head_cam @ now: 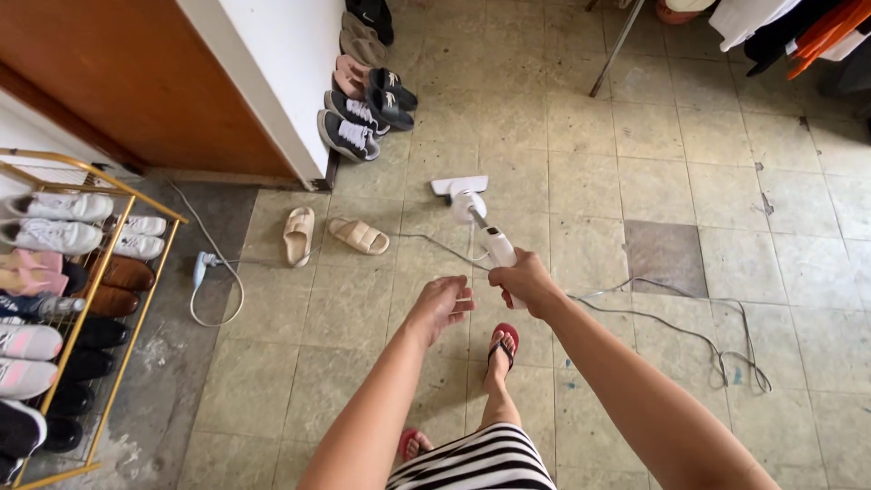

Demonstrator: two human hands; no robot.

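My right hand (pixel 524 283) grips the handle of a white stick vacuum cleaner (pixel 481 227), whose flat head (pixel 458 185) rests on the tiled floor ahead of me. A grey power cord (pixel 689 331) trails from the vacuum to the right across the tiles. My left hand (pixel 442 304) hovers just left of the handle, fingers loosely curled, holding nothing that I can see. My feet wear red flip-flops (pixel 504 343) below the hands.
A pair of beige slides (pixel 331 236) lies on the floor to the left. Several shoes (pixel 367 104) line the white wall. A gold shoe rack (pixel 95 272) full of shoes stands at far left. Clothes hang on a rack (pixel 780 27) at top right.
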